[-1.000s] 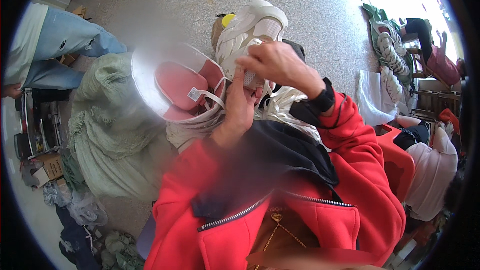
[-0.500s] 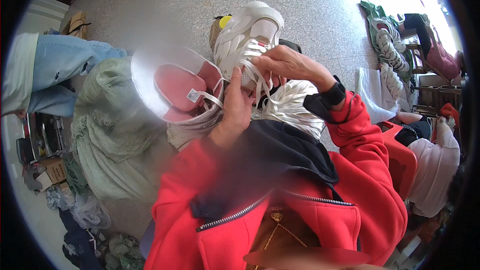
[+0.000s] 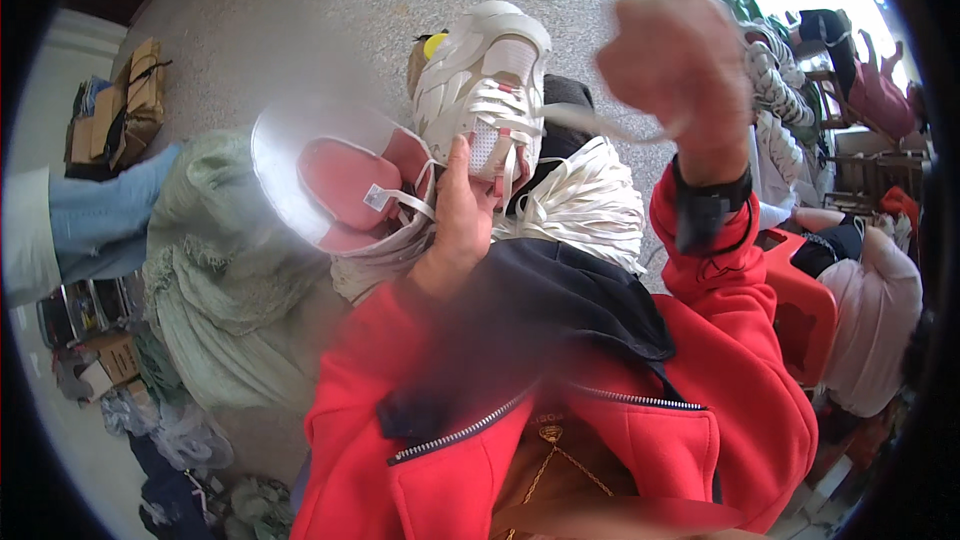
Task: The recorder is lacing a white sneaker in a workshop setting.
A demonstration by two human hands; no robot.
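My left hand (image 3: 465, 225) grips a white sneaker (image 3: 445, 90) with pale pink parts, thumb along its side near the opening. The sneaker's toe points away from me, and its laces are partly threaded. A flat white shoelace (image 3: 605, 127) stretches taut from the sneaker to my right hand (image 3: 675, 65), which is raised to the right and closed around the lace, blurred by motion. Next to my left hand is a white-rimmed thing with a pink inside (image 3: 345, 175) and a small white tag. A thick bundle of white shoelaces (image 3: 590, 195) lies just right of the sneaker.
A pale green woven sack (image 3: 230, 280) bulges at the left, by a person's leg in jeans (image 3: 110, 205). Cardboard boxes (image 3: 125, 105) stand farther left. At the right are a red plastic stool (image 3: 805, 310) and a row of white shoes (image 3: 775, 90).
My right hand has moved from the sneaker's laces up and to the right, drawing a lace out taut. My left hand still holds the sneaker.
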